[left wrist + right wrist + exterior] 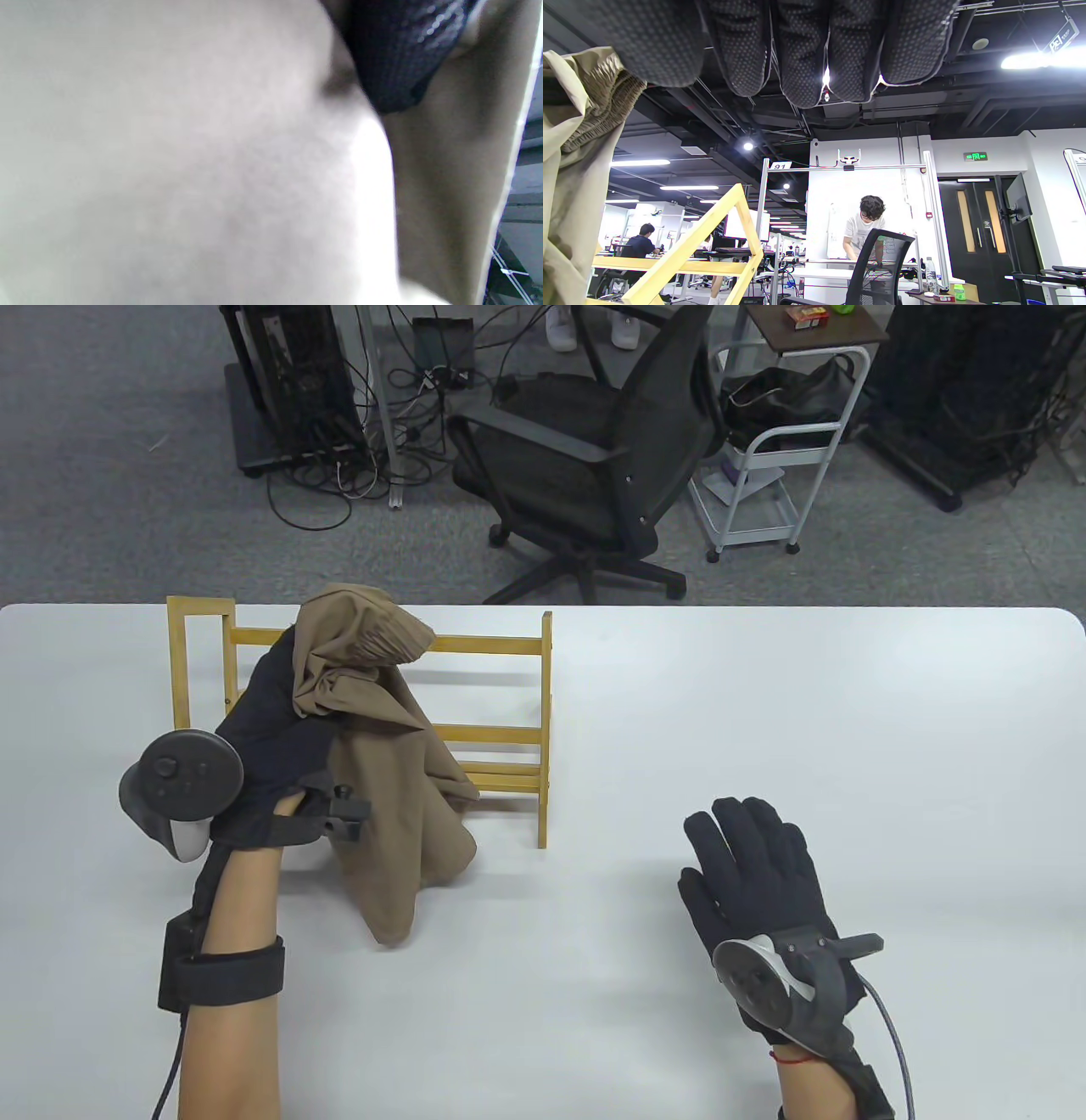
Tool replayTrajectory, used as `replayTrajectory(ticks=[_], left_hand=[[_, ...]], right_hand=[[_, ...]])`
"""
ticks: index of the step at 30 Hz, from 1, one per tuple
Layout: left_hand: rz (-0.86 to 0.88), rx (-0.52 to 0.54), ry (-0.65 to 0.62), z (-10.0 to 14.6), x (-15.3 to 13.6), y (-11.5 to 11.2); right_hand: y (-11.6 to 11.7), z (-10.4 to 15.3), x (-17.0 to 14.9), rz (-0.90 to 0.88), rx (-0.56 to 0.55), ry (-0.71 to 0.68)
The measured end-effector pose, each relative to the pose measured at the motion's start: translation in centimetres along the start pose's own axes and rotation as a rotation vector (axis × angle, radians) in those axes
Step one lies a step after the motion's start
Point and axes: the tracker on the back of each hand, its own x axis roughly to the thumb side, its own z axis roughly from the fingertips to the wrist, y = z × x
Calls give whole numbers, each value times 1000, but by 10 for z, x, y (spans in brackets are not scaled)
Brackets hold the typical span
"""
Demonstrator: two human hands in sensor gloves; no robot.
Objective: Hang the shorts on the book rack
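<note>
Tan shorts hang from my left hand, which grips them near the elastic waistband and holds them up over the wooden book rack at the table's back left. The cloth drapes down in front of the rack, its lower end reaching the table. In the left wrist view the shorts fill most of the frame beside one gloved finger. My right hand rests flat and open on the table at the right, apart from the rack. The right wrist view shows its fingers, the shorts and the rack's end frame.
The white table runs across the table view. Behind its far edge stand a black office chair and a white trolley with a bag. Cables and equipment lie on the floor at the back left.
</note>
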Motion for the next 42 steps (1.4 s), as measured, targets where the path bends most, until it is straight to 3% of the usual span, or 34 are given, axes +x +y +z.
replayTrajectory(ticks=[25, 42], left_hand=[[98, -18, 194, -38, -46, -28], [103, -45, 232, -69, -58, -50]], right_hand=[[-6, 3, 0, -24, -18, 3], [-5, 1, -1, -8, 0, 13]])
